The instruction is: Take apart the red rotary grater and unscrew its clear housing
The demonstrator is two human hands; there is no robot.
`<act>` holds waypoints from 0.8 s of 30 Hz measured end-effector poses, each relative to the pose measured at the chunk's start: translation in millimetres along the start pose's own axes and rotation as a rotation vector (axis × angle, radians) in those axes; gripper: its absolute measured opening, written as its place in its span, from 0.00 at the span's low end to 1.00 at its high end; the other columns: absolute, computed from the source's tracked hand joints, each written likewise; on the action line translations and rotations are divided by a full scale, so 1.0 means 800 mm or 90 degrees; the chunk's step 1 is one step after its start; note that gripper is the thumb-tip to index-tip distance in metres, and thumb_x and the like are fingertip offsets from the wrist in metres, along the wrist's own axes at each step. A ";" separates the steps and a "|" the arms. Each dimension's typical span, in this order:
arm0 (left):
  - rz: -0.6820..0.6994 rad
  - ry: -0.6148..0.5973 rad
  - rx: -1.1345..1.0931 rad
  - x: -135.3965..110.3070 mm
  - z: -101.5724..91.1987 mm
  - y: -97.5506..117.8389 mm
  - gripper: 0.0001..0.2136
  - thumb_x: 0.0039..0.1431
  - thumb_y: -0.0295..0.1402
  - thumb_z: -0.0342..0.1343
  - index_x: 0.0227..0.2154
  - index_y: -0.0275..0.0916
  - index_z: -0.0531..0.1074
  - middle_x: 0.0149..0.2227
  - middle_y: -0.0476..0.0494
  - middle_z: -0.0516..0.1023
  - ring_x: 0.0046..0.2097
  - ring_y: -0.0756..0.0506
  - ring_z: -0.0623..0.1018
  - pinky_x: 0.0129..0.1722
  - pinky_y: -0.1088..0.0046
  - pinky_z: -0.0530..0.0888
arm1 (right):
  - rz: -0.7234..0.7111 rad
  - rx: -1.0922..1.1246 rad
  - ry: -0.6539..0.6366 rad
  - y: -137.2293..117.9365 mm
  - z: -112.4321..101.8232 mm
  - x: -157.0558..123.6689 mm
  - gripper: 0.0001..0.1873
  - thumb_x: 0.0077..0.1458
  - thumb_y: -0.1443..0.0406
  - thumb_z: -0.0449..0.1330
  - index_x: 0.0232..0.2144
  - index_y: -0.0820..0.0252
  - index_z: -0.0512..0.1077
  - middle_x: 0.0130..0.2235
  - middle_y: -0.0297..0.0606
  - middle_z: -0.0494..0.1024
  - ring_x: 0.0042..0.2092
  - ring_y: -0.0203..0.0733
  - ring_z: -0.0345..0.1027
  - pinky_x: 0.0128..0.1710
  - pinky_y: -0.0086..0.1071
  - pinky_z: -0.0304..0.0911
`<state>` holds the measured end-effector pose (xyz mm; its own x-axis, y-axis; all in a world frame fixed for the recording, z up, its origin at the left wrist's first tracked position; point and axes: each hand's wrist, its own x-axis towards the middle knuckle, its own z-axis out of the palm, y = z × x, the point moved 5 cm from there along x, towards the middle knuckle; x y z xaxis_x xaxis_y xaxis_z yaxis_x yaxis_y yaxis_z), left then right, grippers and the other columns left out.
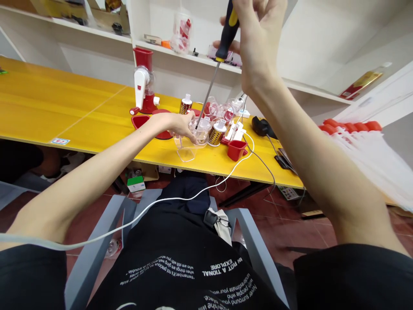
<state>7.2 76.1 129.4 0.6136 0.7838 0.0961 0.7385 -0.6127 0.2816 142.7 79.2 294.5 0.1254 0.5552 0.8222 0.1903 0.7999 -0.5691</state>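
Observation:
My right hand [260, 36] is raised high, its fingers closed around the black and yellow handle of a screwdriver [210, 88]. The long shaft slants down, and its tip is at the clear plastic housing [201, 134]; whether it touches a screw cannot be made out. My left hand [183, 125] grips that housing from the left, at the front part of the yellow table [106, 116]. Just right of the housing stands a metal grater drum [215, 134] with a white top. Behind my left hand is another grater drum [186, 104].
An assembled red and white rotary grater [144, 82] stands at the back left. A red hopper [236, 150] lies right of the drums, near a white cable [247, 157]. Shelves [190, 56] line the wall. Plastic bags with red parts [351, 127] are at the right.

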 end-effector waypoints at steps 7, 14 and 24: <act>-0.119 -0.184 -0.039 -0.016 -0.001 0.016 0.62 0.44 0.52 0.66 0.75 0.39 0.35 0.70 0.31 0.65 0.68 0.30 0.68 0.63 0.63 0.68 | 0.022 0.148 -0.043 -0.011 0.012 -0.001 0.12 0.74 0.72 0.44 0.53 0.50 0.52 0.27 0.20 0.65 0.31 0.26 0.72 0.23 0.14 0.64; -0.147 -0.184 -0.026 -0.022 -0.004 0.021 0.64 0.46 0.55 0.67 0.76 0.39 0.32 0.72 0.31 0.63 0.69 0.28 0.66 0.65 0.61 0.66 | 0.068 0.195 0.016 -0.021 0.013 -0.007 0.13 0.74 0.73 0.43 0.53 0.50 0.54 0.22 0.15 0.58 0.23 0.21 0.64 0.22 0.13 0.56; -0.160 -0.183 -0.005 -0.016 -0.003 0.017 0.44 0.45 0.58 0.67 0.61 0.34 0.74 0.51 0.33 0.81 0.54 0.32 0.79 0.53 0.62 0.75 | 0.097 0.230 0.020 -0.036 0.012 -0.014 0.08 0.73 0.73 0.46 0.48 0.56 0.59 0.22 0.15 0.64 0.27 0.26 0.75 0.26 0.17 0.61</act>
<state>8.8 57.9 134.6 0.4682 0.8482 -0.2477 0.8741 -0.4035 0.2705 126.3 52.0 301.2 0.1572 0.6709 0.7247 -0.1865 0.7408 -0.6454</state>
